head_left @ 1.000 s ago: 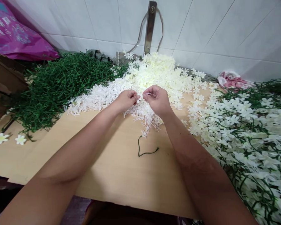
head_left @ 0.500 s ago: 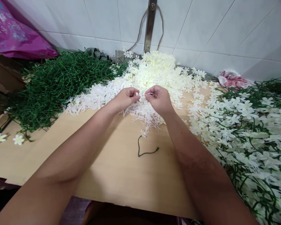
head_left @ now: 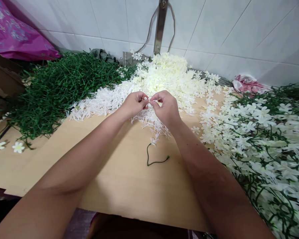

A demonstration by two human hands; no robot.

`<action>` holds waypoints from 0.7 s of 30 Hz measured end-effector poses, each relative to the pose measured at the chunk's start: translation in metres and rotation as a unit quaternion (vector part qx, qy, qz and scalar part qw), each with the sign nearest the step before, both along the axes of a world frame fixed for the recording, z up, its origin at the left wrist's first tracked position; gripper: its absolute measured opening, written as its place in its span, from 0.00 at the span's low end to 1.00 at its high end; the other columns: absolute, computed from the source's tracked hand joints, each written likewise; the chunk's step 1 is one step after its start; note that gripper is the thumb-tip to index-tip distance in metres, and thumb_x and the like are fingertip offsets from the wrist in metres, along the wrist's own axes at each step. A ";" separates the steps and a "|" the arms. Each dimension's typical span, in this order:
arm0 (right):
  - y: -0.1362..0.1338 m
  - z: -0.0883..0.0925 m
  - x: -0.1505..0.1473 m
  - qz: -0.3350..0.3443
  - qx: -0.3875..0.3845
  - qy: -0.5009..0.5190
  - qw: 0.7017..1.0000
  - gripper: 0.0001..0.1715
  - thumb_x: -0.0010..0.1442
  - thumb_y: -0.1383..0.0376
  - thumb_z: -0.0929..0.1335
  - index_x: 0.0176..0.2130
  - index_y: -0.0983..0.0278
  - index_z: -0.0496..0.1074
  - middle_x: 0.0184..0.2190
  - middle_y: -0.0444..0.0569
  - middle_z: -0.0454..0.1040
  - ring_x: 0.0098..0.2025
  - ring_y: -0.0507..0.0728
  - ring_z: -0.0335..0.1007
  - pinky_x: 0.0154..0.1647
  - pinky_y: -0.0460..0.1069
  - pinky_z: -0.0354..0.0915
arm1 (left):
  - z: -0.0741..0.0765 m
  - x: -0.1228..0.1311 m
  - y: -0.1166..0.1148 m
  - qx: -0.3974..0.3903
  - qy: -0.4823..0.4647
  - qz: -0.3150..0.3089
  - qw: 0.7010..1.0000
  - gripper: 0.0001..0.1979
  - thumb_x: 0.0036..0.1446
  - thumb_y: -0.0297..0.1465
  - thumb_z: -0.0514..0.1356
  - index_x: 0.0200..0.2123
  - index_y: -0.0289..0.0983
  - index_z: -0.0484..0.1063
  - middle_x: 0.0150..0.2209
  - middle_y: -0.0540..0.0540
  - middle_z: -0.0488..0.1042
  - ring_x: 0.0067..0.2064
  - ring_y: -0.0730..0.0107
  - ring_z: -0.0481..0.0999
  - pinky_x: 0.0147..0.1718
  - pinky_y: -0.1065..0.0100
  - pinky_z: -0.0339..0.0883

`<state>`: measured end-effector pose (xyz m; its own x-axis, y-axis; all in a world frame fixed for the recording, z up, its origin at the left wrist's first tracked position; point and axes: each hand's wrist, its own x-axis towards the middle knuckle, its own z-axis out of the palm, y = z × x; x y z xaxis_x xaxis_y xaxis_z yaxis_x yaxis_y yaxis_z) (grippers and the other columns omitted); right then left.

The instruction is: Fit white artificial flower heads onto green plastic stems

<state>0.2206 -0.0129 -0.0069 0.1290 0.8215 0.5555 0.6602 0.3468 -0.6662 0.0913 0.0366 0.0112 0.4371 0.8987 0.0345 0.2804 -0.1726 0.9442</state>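
My left hand [head_left: 136, 104] pinches a small white flower piece [head_left: 146, 99] between thumb and fingers. My right hand [head_left: 166, 108] is closed beside it, its thumb and index finger pressed together on a thin white piece at the flower; the fingertips of both hands nearly touch. Behind and around them lies a heap of pale yellow-white petals [head_left: 166, 71], with thin white strands [head_left: 102, 101] on its left side. Nearer to me, a green stem [head_left: 156, 163] with a white tip lies bent on the tan board [head_left: 129, 179].
Green stems [head_left: 69, 86] are piled at the left, near a pink bag [head_left: 20, 36] and a cardboard box [head_left: 5, 78]. White flowers on stems [head_left: 261, 142] fill the right side. A pink-white cloth [head_left: 249, 84] lies by the tiled wall [head_left: 214, 30].
My right hand has moved slightly left, bringing the thin white piece up to the flower in my left hand. My left hand has barely moved.
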 end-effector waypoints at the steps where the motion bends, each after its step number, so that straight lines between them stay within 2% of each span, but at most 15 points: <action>1: 0.000 -0.001 0.001 -0.001 -0.001 0.003 1.000 0.03 0.52 0.70 0.66 0.28 0.62 0.67 0.33 0.49 0.70 0.39 0.56 0.66 0.44 0.55 0.65 | 0.000 0.000 0.000 0.002 -0.003 -0.011 1.000 0.08 0.54 0.18 0.55 0.26 0.33 0.66 0.19 0.54 0.66 0.23 0.80 0.67 0.27 0.73 0.59; 6: 0.001 -0.004 0.004 0.004 0.002 -0.009 1.000 0.06 0.52 0.72 0.64 0.28 0.62 0.68 0.33 0.50 0.72 0.40 0.57 0.68 0.45 0.55 0.65 | -0.001 0.000 0.001 -0.006 -0.005 -0.033 0.999 0.11 0.51 0.14 0.53 0.30 0.33 0.68 0.20 0.54 0.68 0.23 0.80 0.66 0.28 0.73 0.59; 13: 0.002 -0.008 0.004 -0.029 0.031 -0.078 0.996 0.07 0.51 0.73 0.64 0.26 0.61 0.66 0.32 0.51 0.72 0.40 0.59 0.66 0.47 0.57 0.62 | -0.002 0.001 0.001 -0.041 -0.002 -0.021 0.999 0.10 0.52 0.16 0.55 0.36 0.32 0.67 0.19 0.52 0.70 0.25 0.74 0.73 0.32 0.69 0.64; 17: 0.002 -0.010 0.005 -0.028 0.036 -0.109 0.993 0.08 0.51 0.74 0.63 0.26 0.61 0.65 0.32 0.52 0.72 0.40 0.60 0.65 0.46 0.57 0.62 | -0.006 -0.002 0.003 0.010 0.022 -0.039 0.999 0.11 0.50 0.16 0.56 0.37 0.32 0.69 0.20 0.52 0.71 0.26 0.74 0.72 0.32 0.69 0.64; 21: 0.001 -0.011 0.003 -0.026 0.043 -0.110 0.993 0.09 0.50 0.74 0.63 0.26 0.60 0.65 0.32 0.51 0.71 0.41 0.61 0.64 0.48 0.59 0.61 | -0.009 -0.006 0.003 0.107 0.098 -0.040 0.989 0.12 0.49 0.22 0.59 0.39 0.35 0.72 0.25 0.49 0.74 0.28 0.71 0.73 0.30 0.68 0.61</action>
<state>0.2231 -0.0115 -0.0181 0.0378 0.7645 0.6435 0.8054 0.3579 -0.4725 0.0855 0.0395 0.0025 0.5231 0.8426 0.1281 0.4325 -0.3920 0.8119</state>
